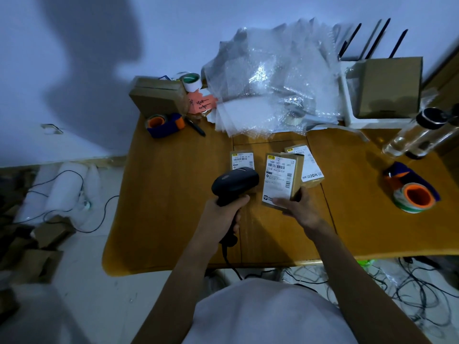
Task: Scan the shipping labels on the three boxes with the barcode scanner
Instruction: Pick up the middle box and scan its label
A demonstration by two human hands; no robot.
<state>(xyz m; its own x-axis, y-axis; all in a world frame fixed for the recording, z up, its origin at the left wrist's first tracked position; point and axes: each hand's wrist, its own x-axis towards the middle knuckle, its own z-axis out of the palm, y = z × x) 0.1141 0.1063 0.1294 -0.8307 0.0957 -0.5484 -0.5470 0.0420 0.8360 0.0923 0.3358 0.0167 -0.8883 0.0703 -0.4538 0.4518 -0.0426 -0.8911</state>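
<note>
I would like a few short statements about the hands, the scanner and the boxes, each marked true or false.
1. The left hand holds the barcode scanner. True.
2. The right hand is empty. False: it holds a labelled box, tilted up off the table.
3. Two other labelled boxes, the left box and the far box, lie on the table. True.
4. The scanner is cordless. False: a cable hangs from its handle.
5. The held box shows its label facing the camera. True.
</note>
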